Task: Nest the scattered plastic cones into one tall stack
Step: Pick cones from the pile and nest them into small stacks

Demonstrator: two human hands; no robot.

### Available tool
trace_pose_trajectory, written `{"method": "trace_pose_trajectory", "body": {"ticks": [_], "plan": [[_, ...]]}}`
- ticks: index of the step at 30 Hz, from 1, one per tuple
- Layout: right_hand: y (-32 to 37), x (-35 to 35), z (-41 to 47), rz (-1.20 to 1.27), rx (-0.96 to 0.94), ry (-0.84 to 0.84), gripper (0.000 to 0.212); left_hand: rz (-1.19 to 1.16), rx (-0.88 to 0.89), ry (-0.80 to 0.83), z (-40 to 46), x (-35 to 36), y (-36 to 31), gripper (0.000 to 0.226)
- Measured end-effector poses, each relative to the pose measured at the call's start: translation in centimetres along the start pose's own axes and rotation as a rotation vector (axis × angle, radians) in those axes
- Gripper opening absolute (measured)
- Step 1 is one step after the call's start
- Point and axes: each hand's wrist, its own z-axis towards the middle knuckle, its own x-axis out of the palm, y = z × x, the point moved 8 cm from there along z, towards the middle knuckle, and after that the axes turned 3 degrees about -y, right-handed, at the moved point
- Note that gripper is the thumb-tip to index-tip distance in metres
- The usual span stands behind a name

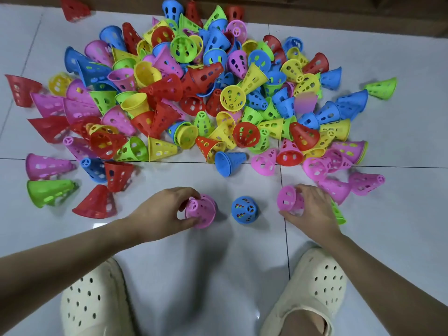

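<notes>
A big heap of perforated plastic cones (194, 88) in red, pink, blue, yellow and green lies across the white tiled floor. My left hand (164, 209) grips a pink cone (201, 210) that stands upright on the floor. An upright blue cone (244, 209) stands alone between my hands. My right hand (312, 209) holds a second pink cone (288, 198) tipped on its side, its open mouth facing left. A green cone (338, 213) lies partly hidden behind my right hand.
Loose cones lie around the heap: a red one (97, 202) and a green one (48, 192) at the left, several pink ones (363, 183) at the right. My feet in cream perforated clogs (94, 304) (312, 289) stand at the near edge. A brown wall base (339, 10) runs along the far side.
</notes>
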Motion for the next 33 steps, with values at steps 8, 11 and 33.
{"method": "trace_pose_trajectory", "body": {"ticks": [8, 11, 33], "plan": [[1.3, 0.8, 0.5, 0.104, 0.071, 0.140, 0.075, 0.008, -0.030, -0.002, 0.0, 1.7, 0.3, 0.042], [2.7, 0.0, 0.4, 0.260, 0.135, 0.140, 0.080, 0.013, -0.040, 0.032, 0.1, 1.9, 0.8, 0.041], [12.2, -6.3, 0.4, 0.379, -0.099, 0.160, 0.039, 0.295, -0.077, -0.257, 1.0, -3.6, 6.9, 0.027]]}}
